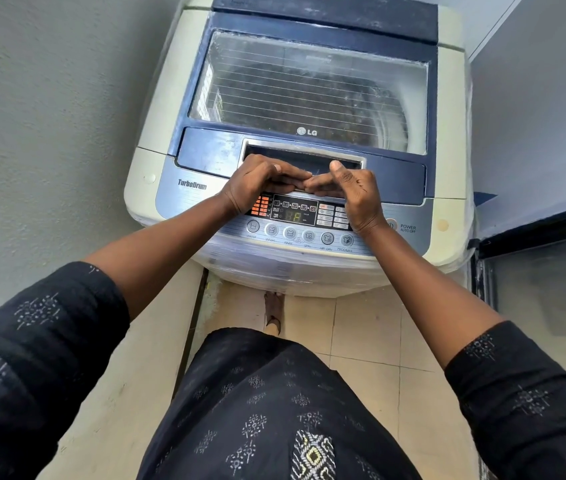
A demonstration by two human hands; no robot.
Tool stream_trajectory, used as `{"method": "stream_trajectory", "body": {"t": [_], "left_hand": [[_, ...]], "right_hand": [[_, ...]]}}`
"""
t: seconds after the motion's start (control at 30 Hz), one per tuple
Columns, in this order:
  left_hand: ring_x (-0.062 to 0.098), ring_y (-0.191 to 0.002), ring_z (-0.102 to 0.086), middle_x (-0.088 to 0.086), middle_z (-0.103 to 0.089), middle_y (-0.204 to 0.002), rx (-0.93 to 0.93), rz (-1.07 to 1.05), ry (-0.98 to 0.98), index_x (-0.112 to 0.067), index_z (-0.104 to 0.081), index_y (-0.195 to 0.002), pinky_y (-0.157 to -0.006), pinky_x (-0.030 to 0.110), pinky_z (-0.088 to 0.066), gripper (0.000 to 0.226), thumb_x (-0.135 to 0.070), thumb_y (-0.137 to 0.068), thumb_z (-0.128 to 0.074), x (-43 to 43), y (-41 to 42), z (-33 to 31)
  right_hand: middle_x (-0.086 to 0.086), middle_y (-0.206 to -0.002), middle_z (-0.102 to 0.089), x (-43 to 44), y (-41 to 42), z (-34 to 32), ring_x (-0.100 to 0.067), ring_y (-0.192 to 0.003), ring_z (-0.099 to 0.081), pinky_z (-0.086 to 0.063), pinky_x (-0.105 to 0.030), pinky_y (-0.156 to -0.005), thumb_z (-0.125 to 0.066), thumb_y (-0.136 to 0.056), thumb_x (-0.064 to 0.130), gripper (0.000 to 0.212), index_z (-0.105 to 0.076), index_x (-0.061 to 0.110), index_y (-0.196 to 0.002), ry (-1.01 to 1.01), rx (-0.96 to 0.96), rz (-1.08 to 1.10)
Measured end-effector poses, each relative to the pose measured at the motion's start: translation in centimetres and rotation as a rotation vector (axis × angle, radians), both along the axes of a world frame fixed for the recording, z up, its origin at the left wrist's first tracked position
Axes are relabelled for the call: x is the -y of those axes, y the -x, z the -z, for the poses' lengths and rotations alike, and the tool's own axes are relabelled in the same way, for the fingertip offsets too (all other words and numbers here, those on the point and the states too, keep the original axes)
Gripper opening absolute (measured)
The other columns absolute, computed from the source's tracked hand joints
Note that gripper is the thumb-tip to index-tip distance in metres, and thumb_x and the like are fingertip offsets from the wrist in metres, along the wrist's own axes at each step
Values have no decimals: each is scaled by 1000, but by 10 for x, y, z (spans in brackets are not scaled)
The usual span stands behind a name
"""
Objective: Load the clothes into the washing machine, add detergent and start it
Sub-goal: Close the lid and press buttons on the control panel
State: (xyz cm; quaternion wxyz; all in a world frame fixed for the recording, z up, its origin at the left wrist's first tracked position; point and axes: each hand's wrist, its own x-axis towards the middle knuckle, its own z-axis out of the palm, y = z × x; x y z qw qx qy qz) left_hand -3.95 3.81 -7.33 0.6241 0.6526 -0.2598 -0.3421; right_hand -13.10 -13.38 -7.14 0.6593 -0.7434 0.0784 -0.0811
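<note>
So the washing machine (pixel 160 98), a cream and blue top-loader, is seen from straight above, tucked between a grey wall (pixel 49 98) on the left and a dark-framed door on the right. Its glass lid (pixel 309 57) is shut, and the clothes (pixel 309 102) can be made out through it as a dark heap down in the drum. Both hands are held over the front strip of the lid, just below the handle recess (pixel 309 157) and just above the control panel (pixel 295 233). The left hand (pixel 260 185) is laid out with fingers pretty much straight and pointed to the right; the right hand (pixel 354 195) is mirrored, fingers straight and pointed left, thumb stuck up. The fingertips of the two are met in the middle, touching. Nothing is gripped by either one, though whether the lid is actually being pressed can't be told. The display (pixel 292 217) is lit with green digits, and the power button (pixel 392 225) is half hidden by the right wrist. A bare foot (pixel 272 310) is planted on the tiled floor (pixel 361 323) right against the machine's base.
</note>
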Motion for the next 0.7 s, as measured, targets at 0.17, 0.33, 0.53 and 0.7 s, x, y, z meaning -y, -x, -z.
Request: {"method": "stream_trajectory", "body": {"t": [0.17,0.33,0.53,0.7], "left_hand": [[13,-95,-69,10,-70,-100,-36,4,-5,-7,-65,-108,-82,22,-55,49,-16,-81,-25,2,-2,-3],[11,-94,-69,10,-70,-96,-62,20,1,-3,-63,-111,-80,20,-54,51,-15,-80,-24,1,-3,-6],[11,-94,-69,0,-74,-91,-50,32,5,-4,-65,-109,-77,18,-54,51,-15,-80,-24,1,-4,-4],[11,-96,-69,-6,-75,-92,-47,39,15,-13,-70,-97,-77,18,-53,49,-15,-81,-24,1,-4,-2]], "right_hand": [[-15,-87,-71,-1,0,0,-14,-71,-72,-59,-23,-70,-37,-95,23,47,-70,-10,-90,5,3,-7],[-21,-87,-71,-1,0,-1,-22,-73,-72,-60,-29,-73,-37,-95,23,49,-70,-12,-90,18,-2,6],[-21,-88,-70,-1,0,-2,-30,-76,-71,-60,-31,-73,-37,-94,24,50,-69,-13,-90,10,-16,13],[-19,-87,-70,-2,-1,-2,-15,-70,-72,-59,-25,-71,-37,-94,24,50,-70,-13,-89,12,-18,9]]}}
